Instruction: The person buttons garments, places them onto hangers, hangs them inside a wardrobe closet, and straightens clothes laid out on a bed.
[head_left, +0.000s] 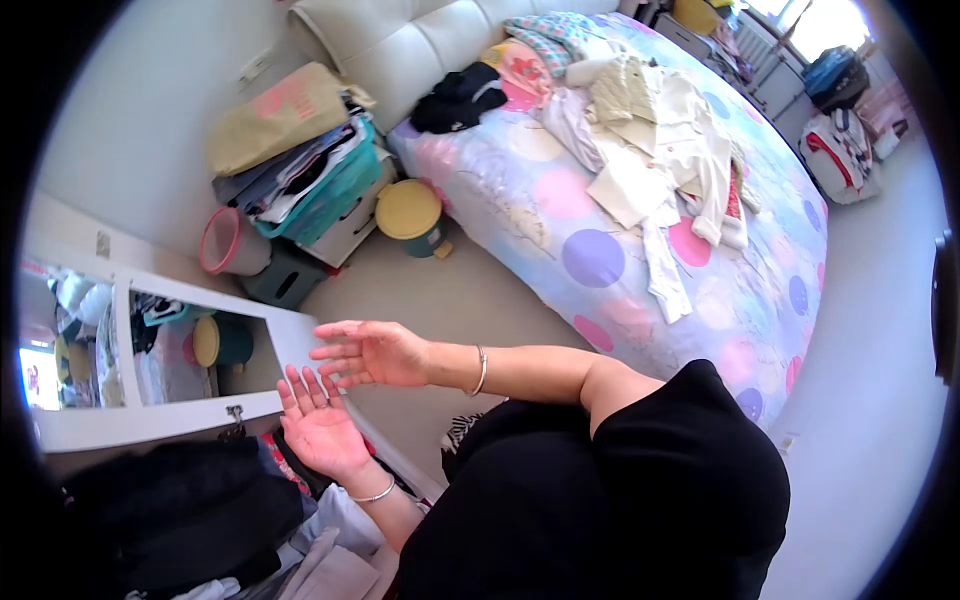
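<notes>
My right hand (385,354) is held out with its palm showing, its fingers apart and nothing in it. Just below it, my left hand (325,434) is also palm up and empty, with spread fingers. The fingertips of the two hands are close together; whether they touch is unclear. Both hands are beside the white cabinet frame (185,424) with mirrored panels. Dark clothes (190,510) and pale clothes (335,560) lie below my left hand.
A bed (540,200) carries cream clothes (690,145) and a black garment (458,98). Nearby stand a yellow-lidded bin (408,210), a pink-rimmed basket (235,243), a dark stool (285,277) and a teal crate (330,190) of clothes. Bags (840,155) are at the far right.
</notes>
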